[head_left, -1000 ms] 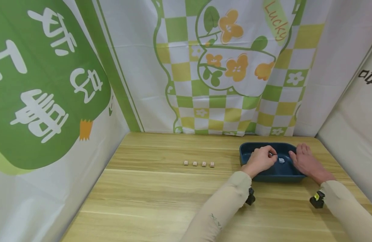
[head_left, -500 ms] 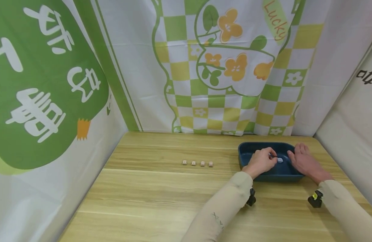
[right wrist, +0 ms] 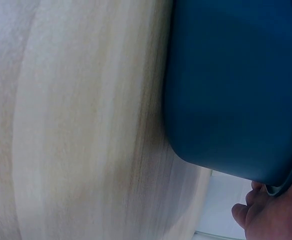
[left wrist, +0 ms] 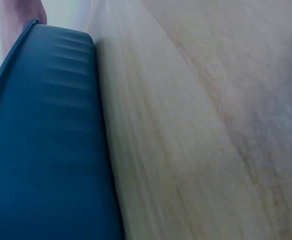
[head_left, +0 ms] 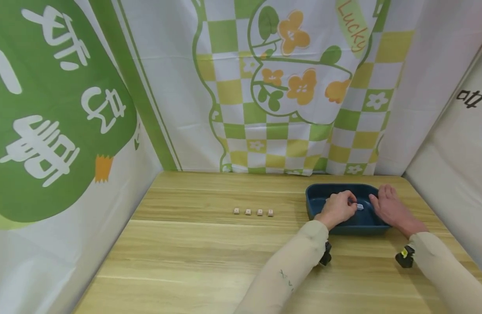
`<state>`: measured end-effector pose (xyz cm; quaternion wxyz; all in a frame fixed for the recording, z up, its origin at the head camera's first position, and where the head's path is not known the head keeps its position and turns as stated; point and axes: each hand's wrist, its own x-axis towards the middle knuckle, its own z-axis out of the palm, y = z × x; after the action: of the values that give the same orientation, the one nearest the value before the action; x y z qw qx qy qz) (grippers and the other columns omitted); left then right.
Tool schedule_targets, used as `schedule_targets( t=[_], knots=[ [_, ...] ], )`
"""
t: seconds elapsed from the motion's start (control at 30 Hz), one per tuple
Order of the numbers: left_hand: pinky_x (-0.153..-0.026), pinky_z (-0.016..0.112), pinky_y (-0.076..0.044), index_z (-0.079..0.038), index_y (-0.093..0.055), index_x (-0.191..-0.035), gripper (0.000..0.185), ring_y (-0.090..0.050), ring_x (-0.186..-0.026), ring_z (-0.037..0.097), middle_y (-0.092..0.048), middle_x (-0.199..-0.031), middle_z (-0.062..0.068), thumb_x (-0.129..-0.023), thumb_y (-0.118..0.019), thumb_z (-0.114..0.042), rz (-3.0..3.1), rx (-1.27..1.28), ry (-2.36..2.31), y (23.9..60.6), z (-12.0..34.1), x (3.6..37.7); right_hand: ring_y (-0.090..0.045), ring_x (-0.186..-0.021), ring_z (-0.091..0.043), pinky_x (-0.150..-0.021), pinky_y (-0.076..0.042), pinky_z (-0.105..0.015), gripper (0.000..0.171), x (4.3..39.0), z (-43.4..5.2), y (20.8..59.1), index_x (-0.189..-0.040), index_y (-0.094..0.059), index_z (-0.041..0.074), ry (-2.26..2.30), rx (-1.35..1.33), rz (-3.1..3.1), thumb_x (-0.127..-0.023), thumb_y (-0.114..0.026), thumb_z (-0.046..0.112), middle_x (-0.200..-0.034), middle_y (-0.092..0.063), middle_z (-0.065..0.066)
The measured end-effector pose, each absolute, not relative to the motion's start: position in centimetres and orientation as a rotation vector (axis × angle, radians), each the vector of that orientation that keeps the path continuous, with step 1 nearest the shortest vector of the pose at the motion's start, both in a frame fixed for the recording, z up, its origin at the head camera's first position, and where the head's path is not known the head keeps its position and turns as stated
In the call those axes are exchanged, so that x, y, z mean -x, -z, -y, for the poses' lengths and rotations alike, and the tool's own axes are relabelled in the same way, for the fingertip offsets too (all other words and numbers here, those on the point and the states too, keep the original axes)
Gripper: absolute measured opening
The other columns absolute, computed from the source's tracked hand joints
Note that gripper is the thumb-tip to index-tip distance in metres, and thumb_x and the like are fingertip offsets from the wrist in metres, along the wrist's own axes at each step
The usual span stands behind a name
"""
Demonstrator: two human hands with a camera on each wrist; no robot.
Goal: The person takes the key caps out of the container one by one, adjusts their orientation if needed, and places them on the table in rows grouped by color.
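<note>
The left hand (head_left: 337, 208) reaches into the dark blue plastic tray (head_left: 317, 197), which sits on the wooden table (head_left: 209, 253) at about 3 o'clock. Its fingers curl around a small pale blue-white piece (head_left: 360, 206) and pinch it down inside the tray. The right hand (head_left: 388, 207) rests on the tray's 3 o'clock side with loose, straight fingers and grips nothing; it looks like it keeps the tray from sliding. Both wrist views show only the tray's outer wall and the table, so they do not help with the grip.

Four small tan square pieces (head_left: 253, 212) sit in a neat row, out at 9 o'clock from the tray.

The step in hand looks like picking the little piece out of the tray. The next move calls for a tight pinch and a straight lift over the tray's edge.
</note>
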<state>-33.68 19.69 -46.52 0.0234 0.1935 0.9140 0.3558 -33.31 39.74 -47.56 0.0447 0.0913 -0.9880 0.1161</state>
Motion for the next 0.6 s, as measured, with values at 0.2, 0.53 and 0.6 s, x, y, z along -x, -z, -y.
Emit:
schedule_targets(
  t=[0.2, 0.53, 0.6],
  knots=[
    [-0.055, 0.018, -0.042, -0.031, -0.064, -0.101, 0.006, -0.053, -0.058, 0.0, -0.063, -0.075, -0.016, -0.096, -0.062, -0.033, -2.858, -0.61, -1.06, 46.62, -19.83, 33.99, -0.013, -0.134, -0.065, -0.112, -0.016, -0.067, 0.068, 33.37, -39.29, 47.33, -0.136, -0.015, -0.032, -0.352, -0.284, 3.021, -0.109, -0.021, 0.031, -0.142, -0.013, -0.054],
    [-0.058, 0.019, -0.043, -0.032, -0.065, -0.108, 0.013, -0.055, -0.062, -0.001, -0.066, -0.08, -0.016, -0.095, -0.063, -0.035, -2.82, -0.64, -1.024, 47.13, -20.57, 34.5, -0.013, -0.134, -0.065, -0.113, -0.015, -0.067, 0.068, 33.43, -39.82, 47.96, -0.135, -0.015, -0.032, -0.349, -0.294, 2.991, -0.109, -0.02, 0.03, -0.141, -0.014, -0.055],
    [-0.059, 0.018, -0.043, -0.032, -0.065, -0.11, 0.016, -0.055, -0.063, -0.002, -0.066, -0.081, -0.017, -0.095, -0.064, -0.035, -2.823, -0.648, -1.014, 47.2, -20.7, 34.6, -0.014, -0.134, -0.065, -0.112, -0.016, -0.067, 0.067, 33.43, -39.83, 47.98, -0.135, -0.015, -0.032, -0.339, -0.292, 2.991, -0.109, -0.021, 0.029, -0.141, -0.015, -0.054]
  ],
)
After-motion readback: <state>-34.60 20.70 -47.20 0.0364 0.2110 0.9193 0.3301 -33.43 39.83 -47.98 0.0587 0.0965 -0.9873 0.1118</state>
